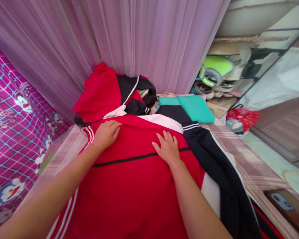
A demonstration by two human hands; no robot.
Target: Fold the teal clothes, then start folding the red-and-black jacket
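A red jacket [137, 189] with a black stripe, white panels and dark sleeves lies spread over the bed in front of me. My left hand [107, 133] rests on its upper left part, fingers loosely extended and pointing right. On the upper right of the red cloth lies my right hand [167, 146], palm down with fingers spread. The dark right sleeve [209, 149] runs down beside my right arm, and its white-striped cuff band shows near the top. Behind the jacket sits a crumpled red and black garment [102, 89] with white trim.
A folded teal cloth [196, 108] lies behind the sleeve. At the lower right is a phone [289, 205] on the checked bedsheet [259, 166]. Pink curtains [144, 39] hang at the back, a patterned magenta blanket [22, 132] is at left, and a shoe rack [254, 79] stands at right.
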